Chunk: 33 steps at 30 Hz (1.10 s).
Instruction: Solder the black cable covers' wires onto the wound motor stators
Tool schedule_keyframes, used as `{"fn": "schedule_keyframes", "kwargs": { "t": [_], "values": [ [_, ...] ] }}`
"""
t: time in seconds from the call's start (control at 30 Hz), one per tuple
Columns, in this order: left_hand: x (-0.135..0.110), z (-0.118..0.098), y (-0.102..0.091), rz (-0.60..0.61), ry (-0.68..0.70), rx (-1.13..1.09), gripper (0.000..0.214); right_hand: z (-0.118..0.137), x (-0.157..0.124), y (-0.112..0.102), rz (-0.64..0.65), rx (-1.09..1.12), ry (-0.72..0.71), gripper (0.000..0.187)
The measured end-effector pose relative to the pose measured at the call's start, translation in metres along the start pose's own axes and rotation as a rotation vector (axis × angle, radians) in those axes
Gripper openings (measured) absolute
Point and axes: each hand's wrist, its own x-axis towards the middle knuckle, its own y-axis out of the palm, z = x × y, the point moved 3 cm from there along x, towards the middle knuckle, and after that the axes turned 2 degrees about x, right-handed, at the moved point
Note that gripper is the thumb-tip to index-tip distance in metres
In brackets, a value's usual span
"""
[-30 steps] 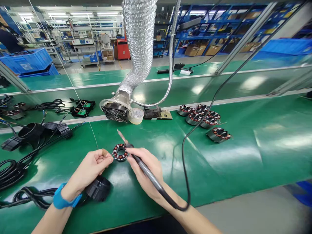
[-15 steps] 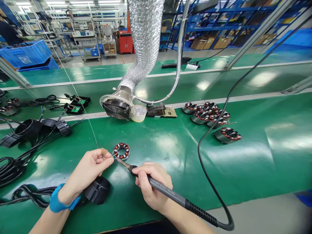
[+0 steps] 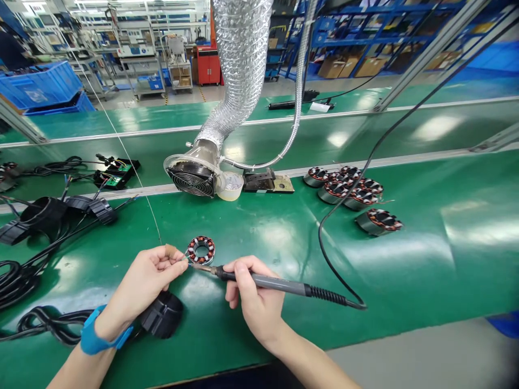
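Note:
In my right hand (image 3: 257, 297) is a soldering iron (image 3: 275, 283), held like a pen. Its tip meets thin wires at the near left edge of a ring-shaped motor stator (image 3: 201, 250) with copper windings, which lies on the green bench. My left hand (image 3: 156, 273), with a blue wrist strap (image 3: 99, 332), pinches those fine wires close to the tip. A thin strand of solder wire (image 3: 133, 160) comes down from the upper left to the left fingers. Below that hand sits a black round housing (image 3: 164, 314). The joint itself is too small to make out.
A fume duct (image 3: 239, 65) with a fan hood (image 3: 192, 175) hangs over the bench. Several stators (image 3: 344, 189) stand at right, beneath the iron's cable (image 3: 324, 237). Black housings (image 3: 44, 213) and coiled cables (image 3: 20, 281) lie left. A tape roll (image 3: 230, 187) sits by the hood.
The soldering iron's handle end has swung up and away from me, so the iron lies flatter, its tip still at the wires. The left hand has barely moved.

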Motion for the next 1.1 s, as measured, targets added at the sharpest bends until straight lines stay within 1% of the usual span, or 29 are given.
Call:
{"fn": "schedule_keyframes", "kwargs": {
  "t": [0.2,0.47,0.6,0.83,0.93,1.1],
  "values": [
    [-0.001,-0.0002,0.0013,0.039,-0.005,-0.013,0.037,0.0037,-0.0017,-0.0049,-0.044,-0.033,-0.074,0.027],
    [-0.0023,-0.0001,0.0007,0.019,0.001,-0.015,0.036,0.006,-0.0025,-0.0027,0.023,-0.141,-0.096,0.028],
    [-0.0023,0.0009,0.0004,0.007,-0.002,-0.02,0.036,0.0073,-0.0031,-0.0027,0.032,-0.177,-0.118,0.028],
    [-0.0023,0.0011,-0.0003,0.009,0.004,-0.02,0.035,0.0073,-0.0021,-0.0057,-0.077,-0.091,-0.152,0.026],
    [-0.002,0.0004,-0.0001,0.004,0.002,-0.017,0.035,0.0071,-0.0021,-0.0058,-0.074,-0.089,-0.164,0.025],
    [-0.0015,0.0002,0.0005,0.005,0.01,-0.019,0.035,0.0072,-0.0029,-0.0058,-0.075,-0.131,-0.154,0.028]
  ]
}}
